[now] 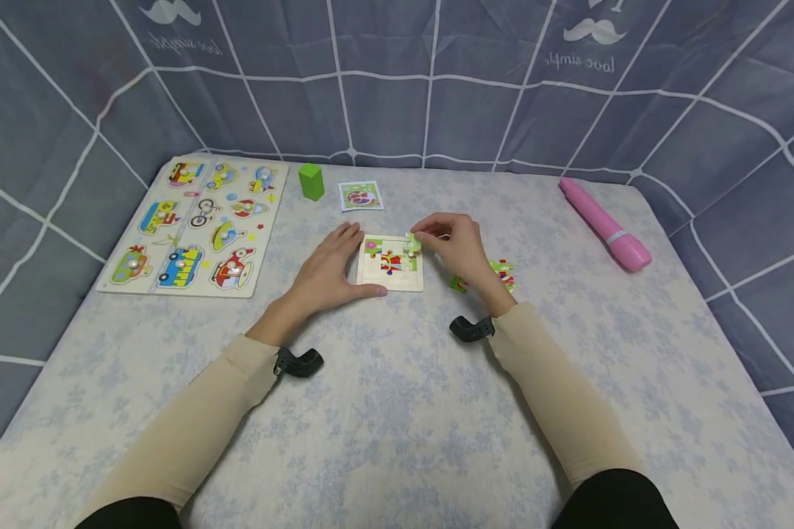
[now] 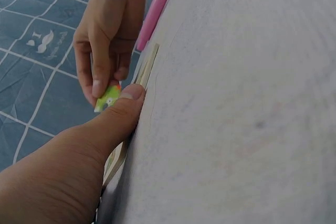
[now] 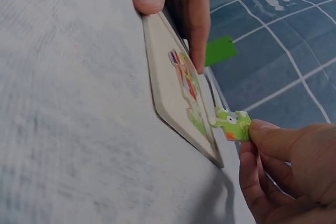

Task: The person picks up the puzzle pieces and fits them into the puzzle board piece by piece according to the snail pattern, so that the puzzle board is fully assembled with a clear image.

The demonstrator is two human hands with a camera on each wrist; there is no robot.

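Note:
A small wooden puzzle tray (image 1: 390,285) lies on the table with some picture pieces in it. My left hand (image 1: 331,268) holds its left side, the thumb at the front edge and the fingers reaching to the back left corner. Over the tray's back right part, my right hand (image 1: 459,242) pinches a green jigsaw piece (image 3: 234,125) between thumb and fingertips. That piece has white eye shapes and an orange patch, and it is raised off the tray in the right wrist view. Loose jigsaw pieces (image 1: 503,272) lie under and beside my right wrist, partly hidden.
A large peg puzzle board (image 1: 188,195) with vehicle pictures lies at the left. Behind the tray are a green block (image 1: 312,182) and a small picture card (image 1: 361,196). A pink tube-shaped object (image 1: 602,220) lies at the right. Grid-patterned cloth (image 1: 390,110) walls the back and sides.

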